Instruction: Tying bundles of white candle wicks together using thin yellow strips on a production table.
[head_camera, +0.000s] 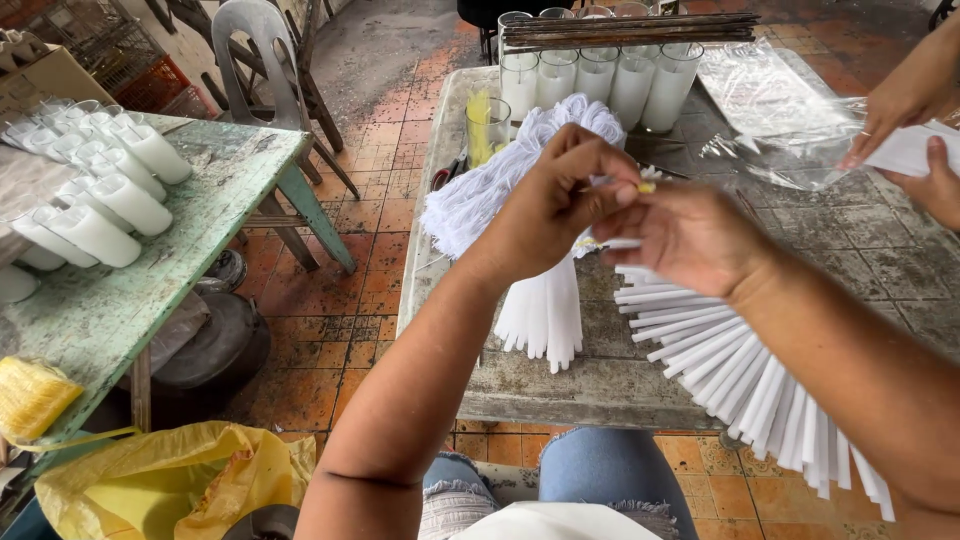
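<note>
Item: bundle of thin white wax tapers (735, 375), fanned out, lying over the near right edge of the worn grey stone-topped work table (600, 385). Long axes are running from the upper left, where the ends converge, down and out to the lower right past the table edge. The converging ends are sitting directly beneath the right hand (690, 235), so that hand is the nearer of the two.

Left hand (560, 205): reaching in from the left, thumb and forefinger pressed together and pinching a small pale yellowish tip (647, 186) at the meeting point of both hands.

Right hand: fingers curled inward, closing around the gathered top of the fan and a short white piece (618, 243) projecting leftward; the exact grip is blurred.

Second item: tight bunch of white tapers with a mop of white string wicks (500, 190), lying just behind and below the left hand, long axis running from the wick end at upper right down to the wax ends (545, 320) near the table's front.

Surroundings: row of clear glass tumblers filled with white wax (600, 80) at the table's far end; a clear glass holding yellow sticks (486, 125); crumpled clear plastic sheet (780, 120). Another person's hands (915, 130) are handling white paper at the far right. Green painted side table (150, 280) on the left is bearing more wax-filled glasses (95, 195).
</note>
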